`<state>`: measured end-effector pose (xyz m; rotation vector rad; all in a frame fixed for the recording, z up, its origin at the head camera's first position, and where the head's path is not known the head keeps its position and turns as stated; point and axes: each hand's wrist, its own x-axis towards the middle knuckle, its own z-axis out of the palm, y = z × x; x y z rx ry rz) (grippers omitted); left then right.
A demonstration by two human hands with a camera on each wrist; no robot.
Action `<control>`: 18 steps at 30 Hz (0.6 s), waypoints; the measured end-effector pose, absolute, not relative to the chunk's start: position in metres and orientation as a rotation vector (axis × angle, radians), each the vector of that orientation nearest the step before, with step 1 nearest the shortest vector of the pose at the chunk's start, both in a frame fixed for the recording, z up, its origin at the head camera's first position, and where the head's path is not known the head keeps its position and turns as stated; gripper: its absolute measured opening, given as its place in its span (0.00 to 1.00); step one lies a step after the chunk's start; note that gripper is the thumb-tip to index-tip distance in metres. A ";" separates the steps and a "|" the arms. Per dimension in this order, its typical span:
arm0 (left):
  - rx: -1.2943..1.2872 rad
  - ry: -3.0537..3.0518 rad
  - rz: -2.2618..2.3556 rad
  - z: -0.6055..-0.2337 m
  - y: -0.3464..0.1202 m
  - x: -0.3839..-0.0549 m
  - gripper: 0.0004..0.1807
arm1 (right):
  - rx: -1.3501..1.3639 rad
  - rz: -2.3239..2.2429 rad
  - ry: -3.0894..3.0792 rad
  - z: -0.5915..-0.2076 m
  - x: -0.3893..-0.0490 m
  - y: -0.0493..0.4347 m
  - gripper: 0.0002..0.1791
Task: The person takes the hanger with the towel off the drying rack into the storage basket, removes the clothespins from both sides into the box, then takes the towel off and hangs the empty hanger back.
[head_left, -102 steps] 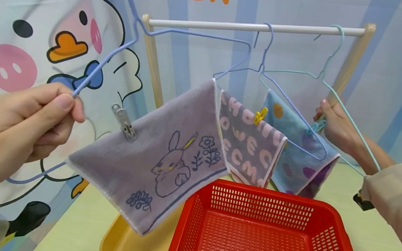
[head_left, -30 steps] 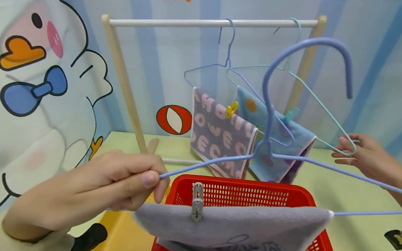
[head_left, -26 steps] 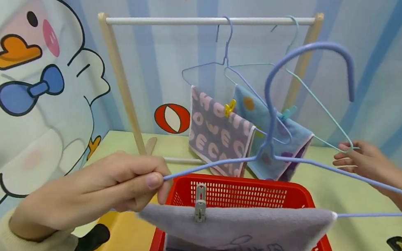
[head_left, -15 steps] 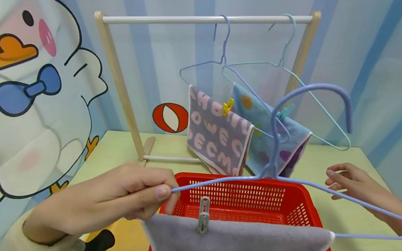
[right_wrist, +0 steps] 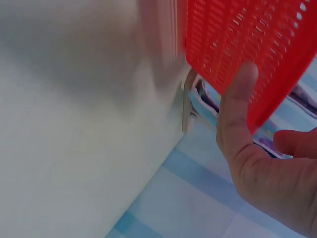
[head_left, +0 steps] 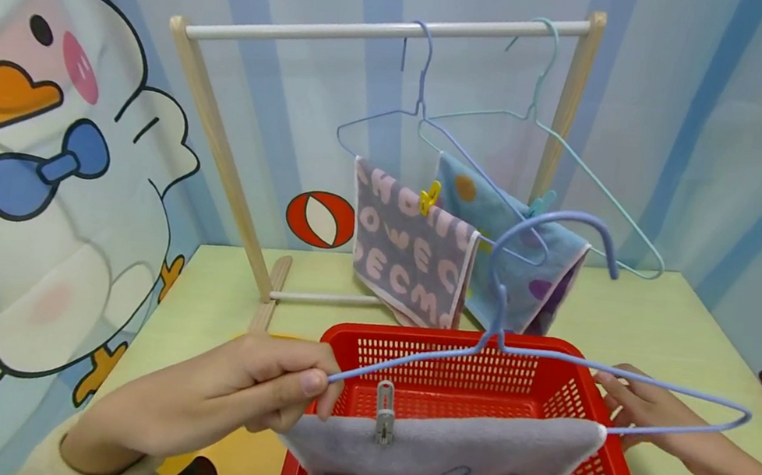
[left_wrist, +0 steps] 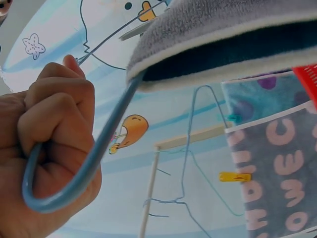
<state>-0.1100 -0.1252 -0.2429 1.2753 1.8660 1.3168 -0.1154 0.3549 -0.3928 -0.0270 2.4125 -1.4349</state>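
Observation:
My left hand pinches the left arm of a periwinkle-blue hanger, whose hook points up. Over its lower bar hangs a grey-lilac towel with a stitched drawing, fastened by a grey clothespin. Seen from the left wrist, curled fingers surround the hanger's end. The hanger and towel are held above a red perforated basket. Behind the hanger's right arm, my right hand is at the basket's right rim, with relaxed fingers. In the right wrist view, one digit overlaps the basket's wall.
Behind stands a rack with a white rail. From it hang a blue hanger with a lettered towel and yellow clothespin, and a mint hanger with a spotted towel. A yellow tray sits left of the basket.
My left hand has brought the hanger and towel from the rack's left to over the basket. My right hand has let go of the mint hanger and come down to the basket's right side.

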 end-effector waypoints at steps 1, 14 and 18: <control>1.283 1.875 1.313 -0.245 -0.126 -0.111 0.11 | -0.017 -1.439 2.399 -0.395 -0.114 0.353 0.29; 1.192 1.834 1.389 -0.278 -0.121 -0.119 0.14 | -0.038 -1.582 2.227 -0.408 -0.105 0.354 0.29; 1.116 1.834 1.415 -0.291 -0.121 -0.124 0.14 | -0.180 -1.684 2.110 -0.412 -0.105 0.357 0.19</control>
